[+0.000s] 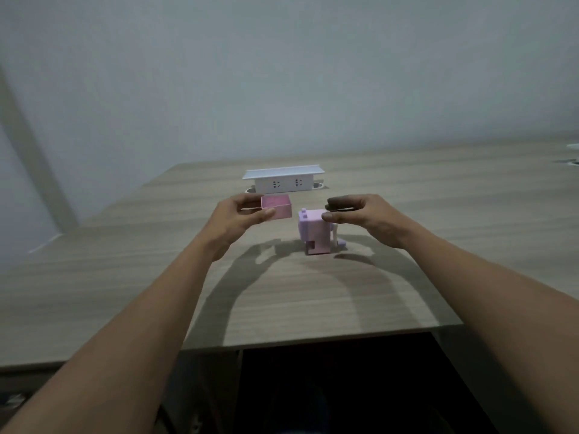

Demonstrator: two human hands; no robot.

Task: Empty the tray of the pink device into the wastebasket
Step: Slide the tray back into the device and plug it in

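The pink device (316,234), a small boxy pencil sharpener with a crank on its right side, stands upright on the wooden table (156,267). An empty slot shows low on its front. Its small pink tray (277,206) is out of the device and held level above the table, to the left of it. My left hand (238,217) pinches the tray at its left end between thumb and fingers. My right hand (354,213) hovers just above the device's top right, fingers curved and apart, holding nothing. No wastebasket is in view.
A white pop-up power socket block (283,180) stands on the table behind the tray. The table's near edge has a cut-out with dark space below (338,380). A grey wall rises behind the table.
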